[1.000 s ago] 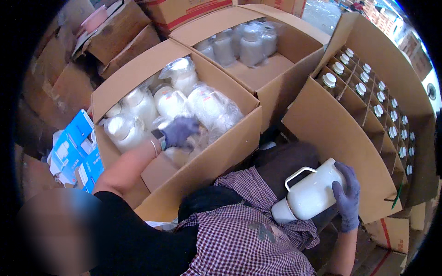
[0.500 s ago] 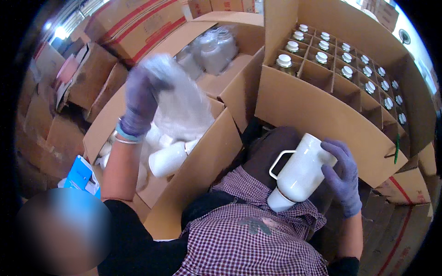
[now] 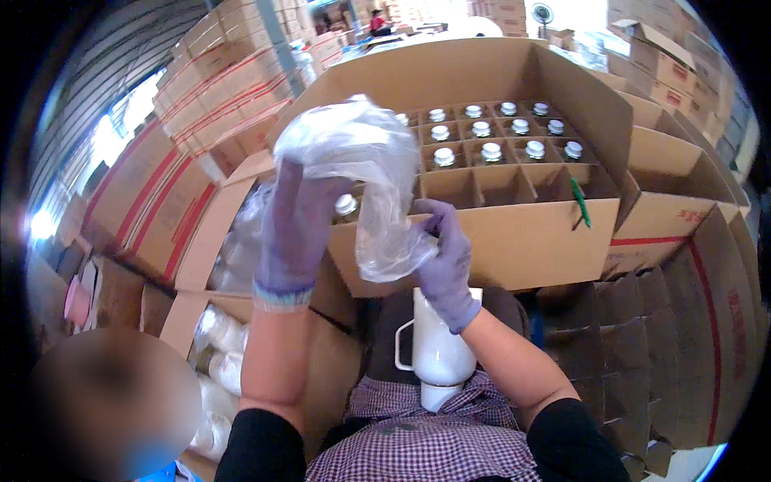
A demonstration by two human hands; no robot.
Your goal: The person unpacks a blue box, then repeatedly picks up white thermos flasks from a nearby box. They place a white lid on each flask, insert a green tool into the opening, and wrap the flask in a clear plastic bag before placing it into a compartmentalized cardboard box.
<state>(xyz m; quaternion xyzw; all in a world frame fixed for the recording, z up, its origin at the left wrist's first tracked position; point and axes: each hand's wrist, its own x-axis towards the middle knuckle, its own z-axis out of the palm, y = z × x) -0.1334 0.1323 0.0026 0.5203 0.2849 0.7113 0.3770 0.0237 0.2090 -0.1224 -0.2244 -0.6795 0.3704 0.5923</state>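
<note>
A crumpled clear plastic bag (image 3: 353, 145) hangs raised in front of me. My left hand (image 3: 297, 225), in a purple glove, is closed on it, its fingertips partly hidden by the plastic. My right hand (image 3: 450, 269), gloved alike, pinches the bag's lower right edge between thumb and fingers. Below, in my lap on the checked apron, a glossy white mug (image 3: 442, 349) with a side handle lies tilted, its narrower base toward me. My right wrist covers part of its upper end.
Ahead stands a divided carton (image 3: 514, 249) with several white-capped bottles (image 3: 491, 153); a green pen (image 3: 580, 202) is on its near wall. At left, an open box holds wrapped white cups (image 3: 225, 369). Behind it sits a box of plastic-wrapped items (image 3: 233, 253). Cardboard dividers (image 3: 626, 345) stand at right.
My left hand has carried the bag from above the left box to in front of me. My right hand has left the mug and taken the bag's edge. The view has turned toward the divided carton.
</note>
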